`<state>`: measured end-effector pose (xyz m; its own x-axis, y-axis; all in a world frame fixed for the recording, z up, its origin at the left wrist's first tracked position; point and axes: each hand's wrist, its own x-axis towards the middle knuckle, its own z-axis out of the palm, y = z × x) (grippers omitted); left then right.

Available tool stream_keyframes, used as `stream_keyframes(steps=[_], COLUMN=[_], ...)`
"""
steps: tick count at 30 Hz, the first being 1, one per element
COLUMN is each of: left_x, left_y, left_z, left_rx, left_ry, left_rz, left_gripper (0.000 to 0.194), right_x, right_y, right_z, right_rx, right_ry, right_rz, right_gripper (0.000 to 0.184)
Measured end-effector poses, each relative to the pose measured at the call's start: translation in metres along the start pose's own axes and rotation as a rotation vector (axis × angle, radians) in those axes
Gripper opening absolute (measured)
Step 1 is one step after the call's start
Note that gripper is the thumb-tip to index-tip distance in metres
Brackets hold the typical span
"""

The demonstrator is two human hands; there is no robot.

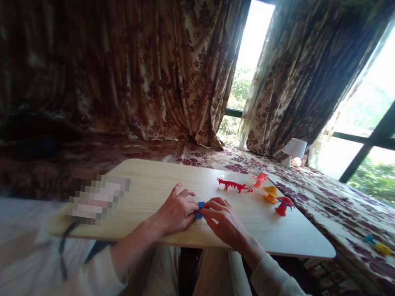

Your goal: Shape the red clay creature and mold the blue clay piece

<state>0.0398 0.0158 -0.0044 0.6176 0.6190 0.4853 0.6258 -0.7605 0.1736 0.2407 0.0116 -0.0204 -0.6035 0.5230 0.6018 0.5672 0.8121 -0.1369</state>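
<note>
Both my hands meet at the middle front of a light wooden table (149, 180). My left hand (176, 209) and my right hand (222, 218) pinch a small blue plastic toy (199, 210) between their fingertips; most of the toy is hidden. Farther back on the table lie a long red toy (234, 186), a pink-red toy (260, 179), an orange toy (271, 193) and a red and blue toy (283, 205), all apart from my hands.
A pixelated object (97, 198) lies on the table's left part. Patterned bedding surrounds the table, with two small toys (378, 246) on it at the right. A white lamp (293, 151) stands by the curtains and windows behind.
</note>
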Motion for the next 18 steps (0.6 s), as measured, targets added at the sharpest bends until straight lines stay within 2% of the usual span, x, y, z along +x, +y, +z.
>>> stream_keyframes(steps=[5,18], left_x=[0.002,0.0035], left_y=[0.0023,0.001], left_z=[-0.004,0.0], left_rx=[0.051,0.065], left_ry=[-0.036,-0.038], left_rz=[0.023,0.056], left_gripper=[0.018,0.02], right_x=[0.0007,-0.0036], right_y=[-0.0036,-0.0013], right_z=[-0.0054,0.0007], right_rx=[-0.03,-0.001], right_ry=[-0.03,-0.033], right_rz=[-0.018,0.015], right_gripper=[0.024,0.023])
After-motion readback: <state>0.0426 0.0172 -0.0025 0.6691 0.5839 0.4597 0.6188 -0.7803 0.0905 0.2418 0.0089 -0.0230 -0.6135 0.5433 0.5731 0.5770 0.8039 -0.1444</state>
